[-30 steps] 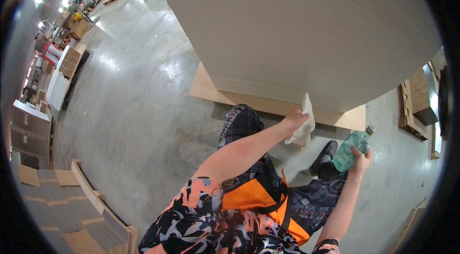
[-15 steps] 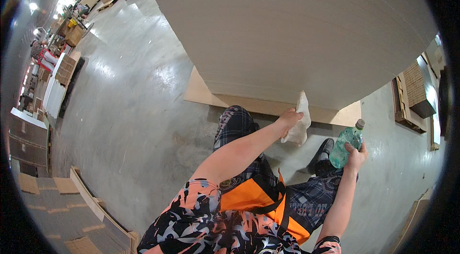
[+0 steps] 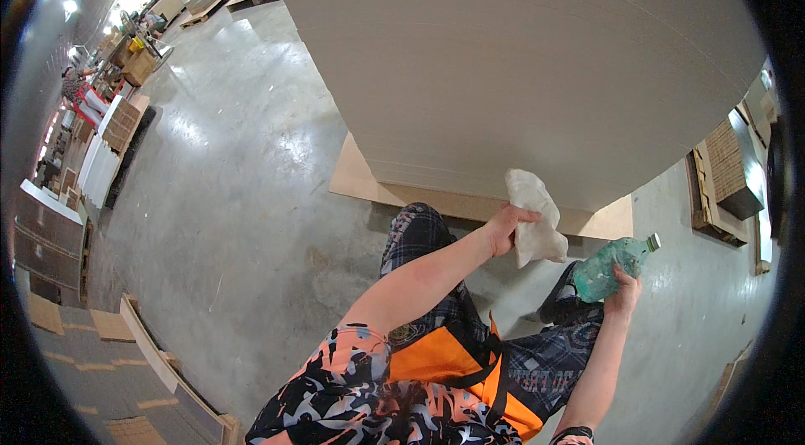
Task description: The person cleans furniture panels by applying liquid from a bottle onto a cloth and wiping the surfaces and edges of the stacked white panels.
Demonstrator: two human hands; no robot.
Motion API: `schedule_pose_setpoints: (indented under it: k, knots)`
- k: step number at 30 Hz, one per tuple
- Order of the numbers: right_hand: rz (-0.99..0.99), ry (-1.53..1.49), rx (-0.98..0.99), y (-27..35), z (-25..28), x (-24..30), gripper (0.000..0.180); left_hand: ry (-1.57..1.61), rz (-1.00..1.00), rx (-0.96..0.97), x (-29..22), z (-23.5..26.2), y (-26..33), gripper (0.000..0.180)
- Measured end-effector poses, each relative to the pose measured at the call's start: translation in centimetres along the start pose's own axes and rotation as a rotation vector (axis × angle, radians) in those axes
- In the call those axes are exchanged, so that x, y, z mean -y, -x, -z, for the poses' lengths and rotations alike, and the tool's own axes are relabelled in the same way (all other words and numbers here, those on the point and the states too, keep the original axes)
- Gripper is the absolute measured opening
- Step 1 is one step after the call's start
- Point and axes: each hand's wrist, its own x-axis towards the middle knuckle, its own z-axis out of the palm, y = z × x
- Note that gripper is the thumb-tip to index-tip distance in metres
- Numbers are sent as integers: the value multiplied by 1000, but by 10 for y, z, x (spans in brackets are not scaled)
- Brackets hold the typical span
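A folded off-white cloth [image 3: 537, 218] is in my left hand [image 3: 506, 228], thumb on top, the fingers behind it hidden. It hangs just in front of a tall stack of grey-brown cardboard sheets [image 3: 537, 67]. My right hand [image 3: 621, 290] is wrapped round a clear green plastic bottle [image 3: 605, 269], which lies tilted with its pale cap toward the upper right. Below the bottle are my knee and dark shoe. Cloth and bottle are apart from each other.
The stack rests on a thin tan board [image 3: 453, 203] on the grey concrete floor [image 3: 243, 160]. More cardboard stands on a pallet [image 3: 713, 202] at right and in a stack [image 3: 109, 369] at lower left. Far left, a person [image 3: 84, 93] stands beside piled sheets.
The bottle has tipped from nearly upright toward the right. The cloth has turned, showing a broader face, and moved slightly right and down with my left hand.
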Motion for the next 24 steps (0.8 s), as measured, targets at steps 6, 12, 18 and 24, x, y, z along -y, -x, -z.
schedule_pose_setpoints:
  k: [6, 12, 18, 24]
  knots:
    - [213, 421, -23, -6, 11, -12, 52, 54, 152, 36, 11, 2, -10, 53]
    - [684, 1132, 105, 27, -34, 15, 59, -65, 65, -19, -8, -9, 3, 57]
    - [895, 1656, 284, 33, -93, 47, 58, -78, 69, 80, -18, -4, 14, 55]
    - [1224, 1928, 470, 27, -130, 52, 54, -85, 62, 202, -21, -4, 16, 62]
